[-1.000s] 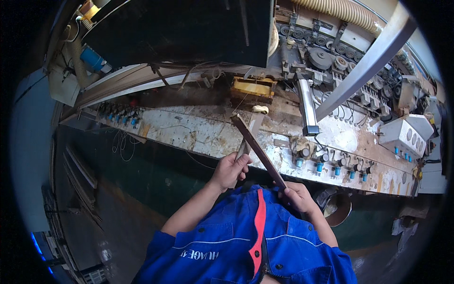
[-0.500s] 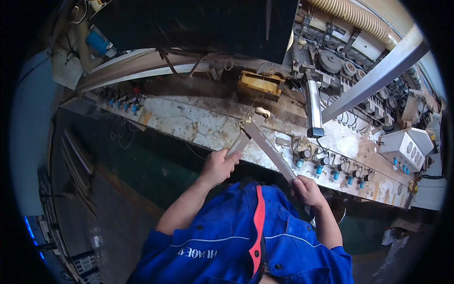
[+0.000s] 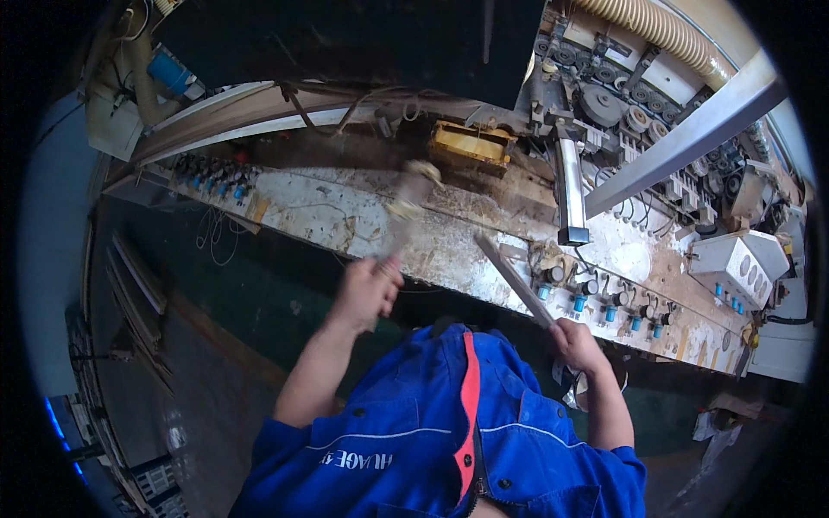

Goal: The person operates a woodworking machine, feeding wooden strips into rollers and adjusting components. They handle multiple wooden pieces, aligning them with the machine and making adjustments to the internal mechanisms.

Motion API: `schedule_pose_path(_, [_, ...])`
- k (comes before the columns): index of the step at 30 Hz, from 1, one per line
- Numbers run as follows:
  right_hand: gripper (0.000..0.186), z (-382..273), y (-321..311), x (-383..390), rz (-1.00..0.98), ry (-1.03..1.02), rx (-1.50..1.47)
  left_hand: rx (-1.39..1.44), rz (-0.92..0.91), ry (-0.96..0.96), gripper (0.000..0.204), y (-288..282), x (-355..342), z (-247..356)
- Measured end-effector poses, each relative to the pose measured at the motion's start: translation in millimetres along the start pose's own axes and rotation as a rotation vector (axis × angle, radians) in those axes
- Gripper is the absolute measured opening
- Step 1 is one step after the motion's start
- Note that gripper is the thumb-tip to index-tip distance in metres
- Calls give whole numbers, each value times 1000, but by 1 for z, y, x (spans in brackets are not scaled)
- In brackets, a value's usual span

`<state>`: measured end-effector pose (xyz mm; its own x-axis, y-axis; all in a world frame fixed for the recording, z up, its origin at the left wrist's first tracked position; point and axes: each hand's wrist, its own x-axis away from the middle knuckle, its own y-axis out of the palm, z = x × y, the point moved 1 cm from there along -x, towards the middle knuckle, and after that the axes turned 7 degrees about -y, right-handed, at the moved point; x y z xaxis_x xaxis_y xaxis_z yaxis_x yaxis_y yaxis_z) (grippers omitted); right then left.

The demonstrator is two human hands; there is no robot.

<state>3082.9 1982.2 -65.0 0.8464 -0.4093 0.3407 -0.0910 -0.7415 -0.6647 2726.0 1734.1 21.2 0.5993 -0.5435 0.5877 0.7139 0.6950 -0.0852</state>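
My left hand (image 3: pixel 367 292) is closed on a flat greyish strip (image 3: pixel 397 237), blurred by motion, with cream-coloured clumps (image 3: pixel 406 207) at its far end. My right hand (image 3: pixel 577 345) grips the near end of a narrow grey-brown stick (image 3: pixel 518 281), which slants up and leftward over the edge of a stained white machine bed (image 3: pixel 302 216). The two pieces are apart. Beyond them sits a stained yellow metal trough (image 3: pixel 462 147), and just right of the stick is a row of blue-capped fittings (image 3: pixel 579 293) with round black tops.
At upper right are rollers (image 3: pixel 604 104), a ribbed hose (image 3: pixel 648 26), a slanted metal post (image 3: pixel 682 138) and a white switch box (image 3: pixel 730 272). A dark panel (image 3: pixel 337 43) hangs over the bed. Long boards (image 3: pixel 134 293) lie low at left.
The pieces, which crossed and then met at their tips, have separated. My left hand has moved left with its strip, now blurred; my right hand has moved slightly right.
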Motion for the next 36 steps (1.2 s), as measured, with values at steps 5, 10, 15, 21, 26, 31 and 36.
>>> schedule_pose_path(5, [21,-20,-19,25,167,1,-139,5,51,-53,41,-29,8,8])
schedule_pose_path(10, [51,-77,-10,-13,508,-408,177,200,-103,-248,39,-5,-3,-31])
schedule_pose_path(15, [54,-81,30,-34,683,-540,379,496,-294,-361,33,17,12,-24])
schedule_pose_path(21, [25,-32,71,-34,380,-368,434,607,-315,-215,31,1,28,-3])
schedule_pose_path(26, [31,-49,49,-39,225,37,26,652,-160,-223,34,-35,26,-19])
schedule_pose_path(31, [40,-89,19,-127,371,-2,-504,604,-95,-257,34,-39,34,-54])
schedule_pose_path(36, [17,-129,-36,-228,503,22,-1036,604,-64,-251,34,-44,43,-59])
